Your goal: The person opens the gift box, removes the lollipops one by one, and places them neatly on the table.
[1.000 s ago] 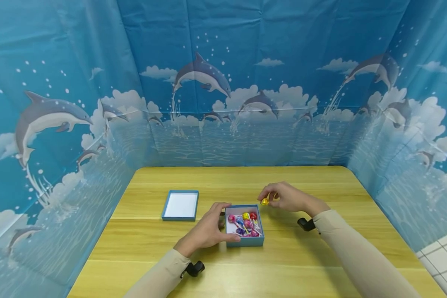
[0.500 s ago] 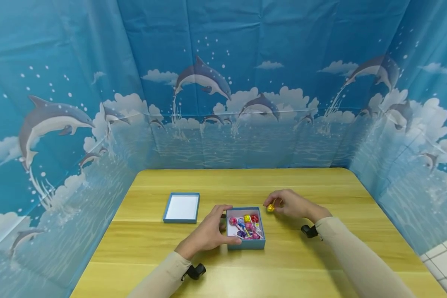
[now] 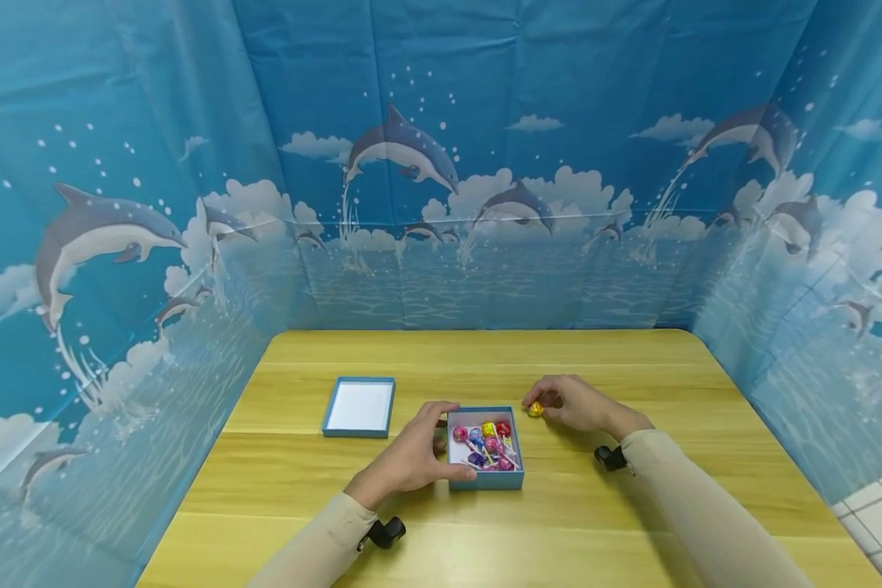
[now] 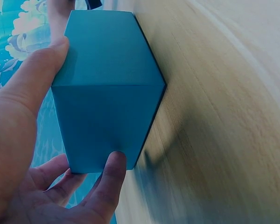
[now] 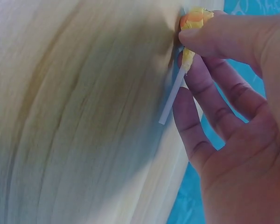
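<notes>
A square blue box (image 3: 487,482) with a white inside sits on the table, holding several wrapped lollipops (image 3: 492,445) in pink, blue, purple, yellow and red. My left hand (image 3: 412,457) grips the box by its left side, thumb at the front corner and fingers around the back; the left wrist view shows the blue box walls (image 4: 107,116) between thumb and fingers. To the right of the box, my right hand (image 3: 576,403) pinches a yellow-wrapped lollipop (image 3: 535,409) by its head, close over the table. In the right wrist view its white stick (image 5: 172,98) points down past the fingers.
The box's blue lid (image 3: 358,407) lies white side up on the table, left of the box. A wood-grain table (image 3: 441,539) carries everything. Behind and beside it hangs a blue dolphin-print curtain (image 3: 426,278). White floor tiles (image 3: 878,510) show at the lower right.
My right hand has moved slightly right and down toward the table with the yellow lollipop, a little farther from the box. My left hand keeps its grip on the box.
</notes>
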`<state>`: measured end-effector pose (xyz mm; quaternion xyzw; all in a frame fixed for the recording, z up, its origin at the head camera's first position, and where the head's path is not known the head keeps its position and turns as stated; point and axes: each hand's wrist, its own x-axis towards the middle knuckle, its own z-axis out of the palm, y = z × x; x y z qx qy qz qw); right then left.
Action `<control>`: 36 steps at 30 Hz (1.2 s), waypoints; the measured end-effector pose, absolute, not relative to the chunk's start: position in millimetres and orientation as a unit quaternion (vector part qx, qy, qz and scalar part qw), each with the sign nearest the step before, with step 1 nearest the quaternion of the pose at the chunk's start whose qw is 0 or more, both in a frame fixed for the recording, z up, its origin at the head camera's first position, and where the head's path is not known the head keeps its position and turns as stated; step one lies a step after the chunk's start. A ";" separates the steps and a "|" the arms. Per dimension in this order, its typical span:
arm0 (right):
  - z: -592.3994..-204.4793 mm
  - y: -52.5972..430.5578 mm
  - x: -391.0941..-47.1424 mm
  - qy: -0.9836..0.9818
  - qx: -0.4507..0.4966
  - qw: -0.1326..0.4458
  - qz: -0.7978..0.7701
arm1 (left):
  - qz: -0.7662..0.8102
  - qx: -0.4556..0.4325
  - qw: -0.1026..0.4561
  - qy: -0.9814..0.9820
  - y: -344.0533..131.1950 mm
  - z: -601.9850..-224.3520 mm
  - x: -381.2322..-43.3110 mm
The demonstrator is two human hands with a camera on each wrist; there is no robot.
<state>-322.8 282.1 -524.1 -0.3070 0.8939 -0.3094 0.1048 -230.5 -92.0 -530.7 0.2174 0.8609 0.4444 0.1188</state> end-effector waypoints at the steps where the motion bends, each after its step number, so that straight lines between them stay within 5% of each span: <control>1: -524.5 282.0 -323.3 0.894 -0.306 0.104 -0.311 | 0.444 0.218 0.119 0.861 -91.9 -530.7 -230.5; 36: -507.0 276.9 -320.1 0.906 -0.311 0.067 -0.279 | 0.444 0.222 0.117 0.860 -91.9 -529.6 -229.5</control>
